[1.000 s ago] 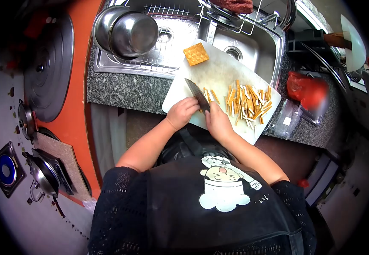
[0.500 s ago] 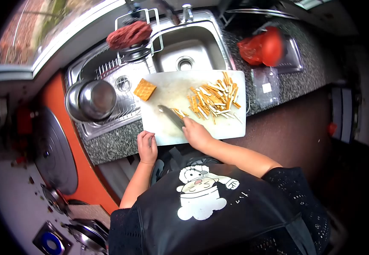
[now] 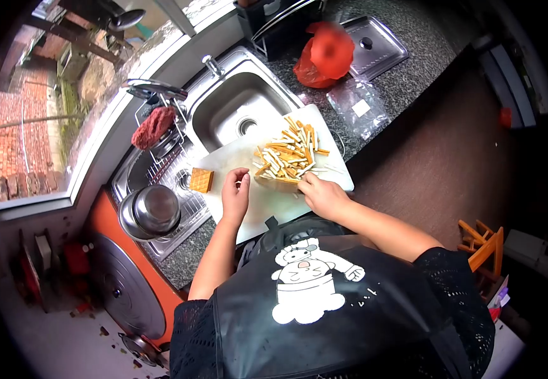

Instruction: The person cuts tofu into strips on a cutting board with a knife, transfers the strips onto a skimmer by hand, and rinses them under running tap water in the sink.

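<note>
My right hand [image 3: 325, 197] is closed around the handle of a kitchen knife [image 3: 276, 184]. The blade points left and lies along the near edge of a heap of cut strips [image 3: 286, 151], orange-brown outside and white inside, which look like dried tofu. My left hand [image 3: 236, 194] is above the white cutting board [image 3: 233, 158], fingers loosely bent and the thumb apart, holding nothing. At the board's left corner sits an uncut block [image 3: 202, 180] with a scored orange-brown surface.
Behind the board is a steel sink [image 3: 229, 95]. Metal bowls [image 3: 150, 211] stand on the drainer at left, near a dark red cloth [image 3: 154, 126]. A red plastic bag [image 3: 325, 55], a metal lid [image 3: 375, 47] and a clear bag [image 3: 359, 104] lie on the granite counter.
The view has turned and shifted. My right hand has brought the knife to the heap, and the few separate strips now lie with it. My left hand has moved from the board's near edge over the board.
</note>
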`<state>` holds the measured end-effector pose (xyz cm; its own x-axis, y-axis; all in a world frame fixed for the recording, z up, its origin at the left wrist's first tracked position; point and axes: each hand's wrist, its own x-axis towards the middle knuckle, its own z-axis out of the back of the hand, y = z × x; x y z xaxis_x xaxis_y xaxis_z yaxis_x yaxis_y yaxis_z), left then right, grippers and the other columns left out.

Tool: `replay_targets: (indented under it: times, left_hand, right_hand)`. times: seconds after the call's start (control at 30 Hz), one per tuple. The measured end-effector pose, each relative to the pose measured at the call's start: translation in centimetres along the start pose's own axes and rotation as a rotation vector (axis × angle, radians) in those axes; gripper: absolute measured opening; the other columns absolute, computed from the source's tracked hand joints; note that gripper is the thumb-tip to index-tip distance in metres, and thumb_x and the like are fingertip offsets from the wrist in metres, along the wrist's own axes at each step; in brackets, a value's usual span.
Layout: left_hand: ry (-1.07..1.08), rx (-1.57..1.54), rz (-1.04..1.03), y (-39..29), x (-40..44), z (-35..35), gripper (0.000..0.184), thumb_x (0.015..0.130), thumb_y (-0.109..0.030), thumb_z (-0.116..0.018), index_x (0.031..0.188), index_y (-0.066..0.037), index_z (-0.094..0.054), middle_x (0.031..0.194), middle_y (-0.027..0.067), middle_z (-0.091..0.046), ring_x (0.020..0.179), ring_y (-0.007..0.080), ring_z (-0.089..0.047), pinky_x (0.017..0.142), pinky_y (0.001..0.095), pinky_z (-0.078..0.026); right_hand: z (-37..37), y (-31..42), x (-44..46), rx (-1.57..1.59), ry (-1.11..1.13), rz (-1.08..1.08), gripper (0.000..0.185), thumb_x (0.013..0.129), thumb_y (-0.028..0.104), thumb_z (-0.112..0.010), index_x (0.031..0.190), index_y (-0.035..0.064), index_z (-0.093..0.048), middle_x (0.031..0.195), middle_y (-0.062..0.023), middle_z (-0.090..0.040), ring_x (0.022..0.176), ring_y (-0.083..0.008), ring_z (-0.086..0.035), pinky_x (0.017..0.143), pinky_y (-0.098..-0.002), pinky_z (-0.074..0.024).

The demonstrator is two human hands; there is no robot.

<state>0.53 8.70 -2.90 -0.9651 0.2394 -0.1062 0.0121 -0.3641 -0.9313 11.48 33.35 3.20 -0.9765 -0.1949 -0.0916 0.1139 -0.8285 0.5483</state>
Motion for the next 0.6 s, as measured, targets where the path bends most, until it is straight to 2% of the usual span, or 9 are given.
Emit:
replay_targets:
  times: [0.03,0.13,0.17,0.23,0.33,0.43,0.53,0.57,0.6]
  left_hand:
    - [0.066,0.005,0.054,-1.1,0.5,-0.3,0.021,0.09,-0.013,-0.069,0.109,-0.004,-0.066,0.103,0.0098,-0.067,0.091,0.0228,-0.061,0.08,0.0327,-0.051]
    - [0.312,0.31,-0.146,-5.0,1.4,-2.2,0.028,0.086,-0.024,-0.076,0.107,-0.006,-0.069,0.103,0.0097,-0.068,0.096,0.0255,-0.06,0.086,0.0372,-0.049]
    - [0.388,0.355,-0.184,-5.8,1.5,-3.0,0.032,0.083,-0.026,-0.078,0.108,-0.007,-0.07,0.103,0.0092,-0.068,0.099,0.0258,-0.059,0.088,0.0382,-0.048]
    - [0.484,0.448,-0.265,-6.8,1.7,-4.9,0.037,0.08,-0.028,-0.08,0.111,-0.01,-0.072,0.101,0.0105,-0.068,0.1,0.0286,-0.06,0.093,0.0405,-0.045]
    - [0.468,0.352,-0.184,-5.2,2.8,-7.5,0.026,0.08,-0.031,-0.078,0.096,-0.01,-0.076,0.09,0.0107,-0.069,0.089,0.0312,-0.063,0.084,0.0404,-0.05]
    - [0.434,0.358,-0.094,-4.9,3.5,-8.3,0.018,0.082,-0.024,-0.076,0.09,-0.008,-0.075,0.084,0.0119,-0.068,0.083,0.0326,-0.064,0.081,0.0412,-0.051]
    - [0.345,0.516,-0.23,-5.2,3.9,-8.4,0.014,0.084,-0.017,-0.074,0.092,-0.006,-0.074,0.089,0.0128,-0.067,0.089,0.03,-0.062,0.082,0.0398,-0.05]
    - [0.19,0.533,-0.336,-5.3,3.8,-8.4,0.012,0.083,-0.013,-0.072,0.094,-0.006,-0.073,0.093,0.0142,-0.066,0.09,0.0319,-0.061,0.083,0.0404,-0.049]
    - [0.115,0.518,-0.319,-4.9,4.1,-8.0,0.014,0.083,-0.012,-0.072,0.096,-0.006,-0.072,0.093,0.0142,-0.065,0.09,0.0318,-0.061,0.084,0.0406,-0.049]
  right_hand:
    - [0.4,-0.3,-0.5,-0.063,-0.011,0.05,0.014,0.085,0.012,-0.059,0.097,0.0094,-0.053,0.091,-0.012,-0.052,0.075,-0.0322,-0.065,0.062,-0.044,-0.0545]
    - [0.4,-2.1,-1.2,-0.208,-0.085,0.213,0.011,0.083,0.015,-0.059,0.091,0.011,-0.054,0.091,-0.0091,-0.053,0.075,-0.0264,-0.066,0.061,-0.0409,-0.0545]
    - [0.3,-2.3,-1.5,-0.274,-0.114,0.236,0.009,0.082,0.017,-0.058,0.089,0.0133,-0.054,0.089,-0.0058,-0.054,0.073,-0.0217,-0.065,0.06,-0.0384,-0.0542]
    - [0.6,-2.6,-1.9,-0.272,-0.153,0.271,0.009,0.081,0.018,-0.058,0.088,0.0139,-0.055,0.087,-0.0044,-0.054,0.073,-0.0209,-0.064,0.06,-0.0366,-0.0539]
    - [1.7,-2.7,-1.9,-0.306,-0.236,0.319,0.008,0.08,0.019,-0.059,0.087,0.0154,-0.055,0.083,-0.0011,-0.053,0.071,-0.0188,-0.062,0.061,-0.0339,-0.0531]
    - [2.3,-3.0,-2.2,-0.337,-0.264,0.355,0.008,0.08,0.019,-0.059,0.085,0.0156,-0.055,0.082,-0.0006,-0.052,0.069,-0.018,-0.061,0.06,-0.0333,-0.0528]
    - [2.6,-3.6,-2.6,-0.297,-0.241,0.386,0.007,0.08,0.019,-0.059,0.084,0.0155,-0.054,0.082,-0.001,-0.052,0.068,-0.018,-0.061,0.058,-0.0336,-0.0527]
    - [2.5,-3.8,-2.8,-0.267,-0.208,0.393,0.007,0.079,0.019,-0.059,0.084,0.0152,-0.054,0.082,-0.0015,-0.052,0.067,-0.0183,-0.061,0.058,-0.0343,-0.0528]
    - [2.4,-4.0,-2.8,-0.239,-0.178,0.397,0.007,0.079,0.018,-0.059,0.083,0.015,-0.053,0.083,-0.002,-0.052,0.066,-0.0187,-0.061,0.057,-0.035,-0.053]
